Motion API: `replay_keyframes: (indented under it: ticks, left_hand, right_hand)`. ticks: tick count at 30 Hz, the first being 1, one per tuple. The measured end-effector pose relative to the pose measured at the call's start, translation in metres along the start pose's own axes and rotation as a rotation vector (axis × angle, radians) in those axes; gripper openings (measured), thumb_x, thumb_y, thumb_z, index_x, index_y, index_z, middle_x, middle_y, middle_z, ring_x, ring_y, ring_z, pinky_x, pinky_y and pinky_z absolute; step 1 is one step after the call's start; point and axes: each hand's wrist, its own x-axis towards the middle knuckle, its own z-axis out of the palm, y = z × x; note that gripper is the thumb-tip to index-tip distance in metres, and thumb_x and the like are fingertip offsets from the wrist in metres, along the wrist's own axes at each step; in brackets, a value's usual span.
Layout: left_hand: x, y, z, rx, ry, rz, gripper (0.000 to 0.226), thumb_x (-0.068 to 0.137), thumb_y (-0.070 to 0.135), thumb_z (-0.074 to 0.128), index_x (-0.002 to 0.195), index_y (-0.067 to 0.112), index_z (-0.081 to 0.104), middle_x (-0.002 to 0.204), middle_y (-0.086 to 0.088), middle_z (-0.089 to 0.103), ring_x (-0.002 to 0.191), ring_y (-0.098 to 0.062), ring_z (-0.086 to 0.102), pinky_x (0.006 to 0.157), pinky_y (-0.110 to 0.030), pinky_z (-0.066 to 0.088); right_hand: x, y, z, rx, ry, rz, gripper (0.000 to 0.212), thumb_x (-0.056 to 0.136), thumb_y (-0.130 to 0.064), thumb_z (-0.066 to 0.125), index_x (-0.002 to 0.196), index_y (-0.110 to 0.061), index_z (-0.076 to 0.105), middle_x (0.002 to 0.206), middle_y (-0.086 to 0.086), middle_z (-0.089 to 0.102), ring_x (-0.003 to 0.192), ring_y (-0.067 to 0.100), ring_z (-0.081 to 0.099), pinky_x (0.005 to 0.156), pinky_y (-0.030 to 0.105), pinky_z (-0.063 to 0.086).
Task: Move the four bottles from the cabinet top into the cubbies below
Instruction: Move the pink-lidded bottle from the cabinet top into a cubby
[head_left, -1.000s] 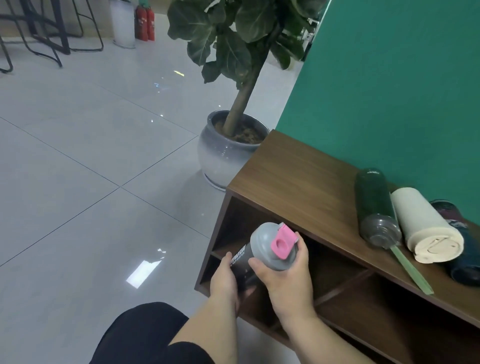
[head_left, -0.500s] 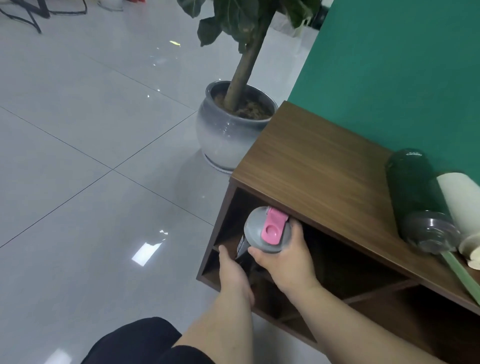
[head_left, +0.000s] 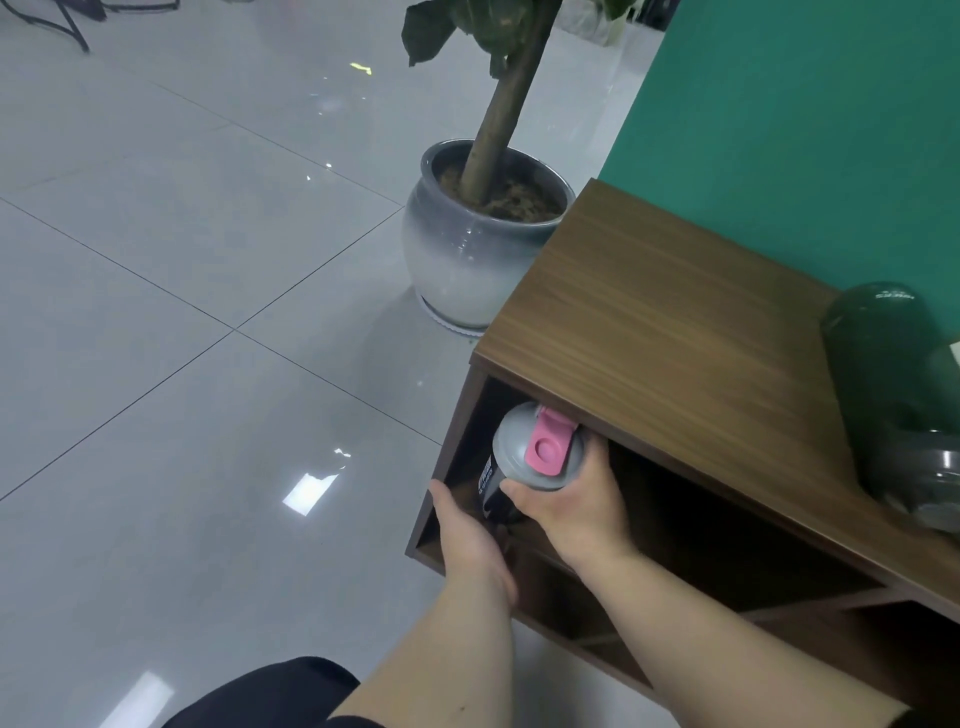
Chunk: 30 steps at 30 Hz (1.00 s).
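In the head view — the only one — the shaker bottle (head_left: 524, 467) sits at lower centre of the frame, its dark body already inside the top-left cubby (head_left: 597, 499) of the cabinet (head_left: 675, 332), the grey lid with its pink flip cap facing the camera. Its long axis points into the opening, away from the person. The right hand (head_left: 576, 504) grips the lid end; the left hand (head_left: 467, 535) cups the body from below-left (its fingers are partly hidden). The right hand is nearer the lid, so a push along that axis probably falls to it. A dark green bottle (head_left: 883, 374) lies on the cabinet top, at the right edge.
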Motion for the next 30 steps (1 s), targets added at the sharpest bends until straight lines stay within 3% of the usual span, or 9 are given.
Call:
replay_keyframes:
  ticks: [6, 9, 16, 20, 22, 24, 28, 29, 30]
  left_hand:
    - [0.004, -0.001, 0.001, 0.008, -0.007, 0.013, 0.094, 0.078, 0.082, 0.040, 0.146, 0.018, 0.050, 0.154, -0.010, 0.048, 0.145, -0.028, 0.040, 0.118, -0.043, 0.034]
    - [0.004, -0.001, 0.001, 0.020, 0.014, 0.017, 0.094, 0.079, 0.081, 0.040, 0.148, 0.018, 0.047, 0.156, -0.010, 0.045, 0.145, -0.030, 0.039, 0.119, -0.044, 0.033]
    - [0.004, -0.002, -0.003, 0.097, 0.020, 0.070, 0.082, 0.087, 0.076, 0.036, 0.145, 0.019, 0.050, 0.148, -0.010, 0.054, 0.135, -0.029, 0.051, 0.117, -0.045, 0.036]
    - [-0.003, 0.000, -0.009, 0.186, -0.026, -0.017, 0.082, 0.087, 0.074, 0.033, 0.140, 0.016, 0.057, 0.142, -0.013, 0.061, 0.130, -0.029, 0.055, 0.105, -0.040, 0.042]
    - [-0.010, -0.001, -0.014, 0.261, -0.076, -0.122, 0.087, 0.086, 0.076, 0.034, 0.139, 0.011, 0.058, 0.142, -0.013, 0.061, 0.132, -0.029, 0.055, 0.104, -0.039, 0.045]
    - [-0.028, -0.003, -0.018, 0.406, -0.066, -0.195, 0.082, 0.091, 0.070, 0.036, 0.130, 0.004, 0.063, 0.134, -0.012, 0.066, 0.124, -0.027, 0.059, 0.084, -0.038, 0.051]
    - [-0.064, -0.012, -0.010, 0.627, -0.124, -0.160, 0.065, 0.098, 0.059, 0.037, 0.125, 0.008, 0.066, 0.105, -0.020, 0.075, 0.072, -0.033, 0.071, 0.042, -0.025, 0.034]
    - [-0.069, -0.016, -0.008, 0.670, -0.157, -0.141, 0.062, 0.100, 0.055, 0.036, 0.124, 0.007, 0.067, 0.098, -0.022, 0.078, 0.066, -0.036, 0.074, 0.056, -0.032, 0.061]
    - [-0.078, -0.021, -0.005, 0.674, -0.175, -0.119, 0.059, 0.101, 0.053, 0.036, 0.122, 0.007, 0.066, 0.090, -0.022, 0.080, 0.062, -0.037, 0.075, 0.098, -0.061, 0.033]
  right_hand:
    - [0.004, 0.001, 0.001, 0.018, 0.015, -0.016, 0.103, 0.045, -0.039, 0.096, 0.134, -0.021, 0.048, 0.131, 0.000, 0.063, 0.120, 0.017, 0.063, 0.104, 0.038, 0.052]
    - [0.004, 0.000, 0.002, 0.024, 0.016, -0.024, 0.104, 0.044, -0.042, 0.094, 0.135, -0.020, 0.047, 0.131, 0.000, 0.063, 0.120, 0.015, 0.063, 0.104, 0.037, 0.052]
    - [0.001, 0.001, -0.004, 0.014, -0.020, 0.035, 0.102, 0.051, -0.028, 0.098, 0.136, -0.025, 0.043, 0.136, -0.003, 0.059, 0.124, 0.013, 0.058, 0.106, 0.029, 0.046]
    - [-0.018, 0.010, -0.020, 0.034, -0.113, 0.176, 0.127, 0.060, -0.019, 0.094, 0.157, -0.037, 0.014, 0.159, -0.002, 0.038, 0.145, 0.017, 0.039, 0.116, 0.038, 0.037]
    - [-0.038, 0.023, -0.034, 0.038, -0.205, 0.214, 0.122, 0.072, -0.013, 0.088, 0.157, -0.043, 0.005, 0.157, -0.006, 0.038, 0.146, 0.012, 0.035, 0.117, 0.034, 0.033]
    - [-0.061, 0.032, -0.052, 0.013, -0.269, 0.195, 0.103, 0.079, -0.014, 0.082, 0.150, -0.048, 0.015, 0.145, -0.011, 0.051, 0.141, 0.011, 0.044, 0.116, 0.034, 0.035]
    - [-0.101, 0.008, -0.105, 0.034, -0.245, -0.007, 0.072, 0.082, -0.004, 0.075, 0.140, -0.038, 0.047, 0.114, -0.013, 0.070, 0.109, 0.009, 0.067, 0.093, 0.024, 0.052]
    - [-0.110, -0.005, -0.122, 0.013, -0.180, -0.110, 0.065, 0.082, -0.005, 0.075, 0.132, -0.040, 0.054, 0.111, -0.015, 0.071, 0.105, 0.011, 0.068, 0.090, 0.019, 0.050]
    - [-0.116, -0.017, -0.139, -0.034, -0.081, -0.221, 0.057, 0.081, -0.010, 0.074, 0.124, -0.043, 0.058, 0.109, -0.019, 0.071, 0.102, 0.010, 0.067, 0.089, 0.015, 0.047]
